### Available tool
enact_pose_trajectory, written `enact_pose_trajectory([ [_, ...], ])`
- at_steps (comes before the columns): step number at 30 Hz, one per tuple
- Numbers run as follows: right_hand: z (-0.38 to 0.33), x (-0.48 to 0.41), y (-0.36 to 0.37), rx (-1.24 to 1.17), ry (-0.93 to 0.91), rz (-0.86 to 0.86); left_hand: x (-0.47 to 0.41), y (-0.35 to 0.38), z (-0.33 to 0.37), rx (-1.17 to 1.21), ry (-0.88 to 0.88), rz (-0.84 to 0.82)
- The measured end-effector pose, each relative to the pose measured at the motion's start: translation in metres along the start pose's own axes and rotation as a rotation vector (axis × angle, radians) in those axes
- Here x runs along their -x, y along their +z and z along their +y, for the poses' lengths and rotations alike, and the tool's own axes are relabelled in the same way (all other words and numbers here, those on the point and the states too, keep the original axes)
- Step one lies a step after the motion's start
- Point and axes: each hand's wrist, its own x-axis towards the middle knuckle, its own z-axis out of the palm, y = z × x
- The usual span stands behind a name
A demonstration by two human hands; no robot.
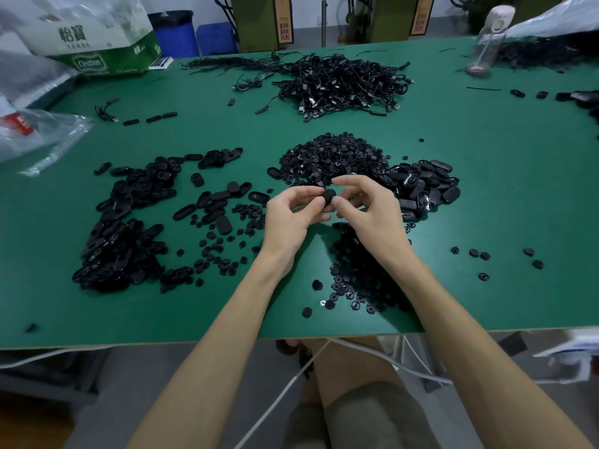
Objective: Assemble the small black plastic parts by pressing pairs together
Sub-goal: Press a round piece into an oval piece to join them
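A person sits at a green-topped work table (502, 189), viewed from their own head height, both bare forearms reaching forward. The left hand (290, 218) and the right hand (369, 215) meet above the middle of the table and hold between them one small black rounded plastic part (329, 198). The left hand's fingers curl under it, with the thumb pressing on its near side. The right hand pinches it between thumb and forefinger, the other fingers loosely bent. It cannot be told whether the part is a single piece or two pressed together.

Just beyond the hands lies a heap of tiny round black plastic buttons (334, 155). Touching that heap on the right is a pile of black oval plastic shells (428, 184). A larger spread of similar black oval shells (123, 231) covers the left of the table. Under the right forearm, near the front edge, is a scatter of small round black pieces (353, 280). Farther back sits a tangled mound of black cables with metal plugs (346, 82). At the far left are a white and green cardboard box (97, 43) and a crumpled clear plastic bag (42, 131). At the far right stands a clear drinking bottle with a pale pink cap (487, 37). A white cord (291, 380) hangs below the table edge.
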Motion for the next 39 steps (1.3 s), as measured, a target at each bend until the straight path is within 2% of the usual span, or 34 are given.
enact_pose_trajectory([
  [13,0.0038,-0.0023,-0.0025,-0.163,0.085,0.0,0.0033,-0.0014,0.0034,-0.023,0.03,-0.082],
  [22,-0.0011,0.0006,-0.0006,-0.133,-0.006,-0.051,0.0004,-0.0023,0.0015,-0.051,-0.016,-0.063],
  [28,-0.0017,0.0016,0.0001,-0.096,-0.018,-0.048,0.0008,-0.0023,0.0025,-0.108,0.034,-0.095],
  [39,0.0015,-0.0011,-0.0015,-0.124,-0.015,-0.031,0.0035,-0.0054,0.006,0.013,0.034,-0.116],
])
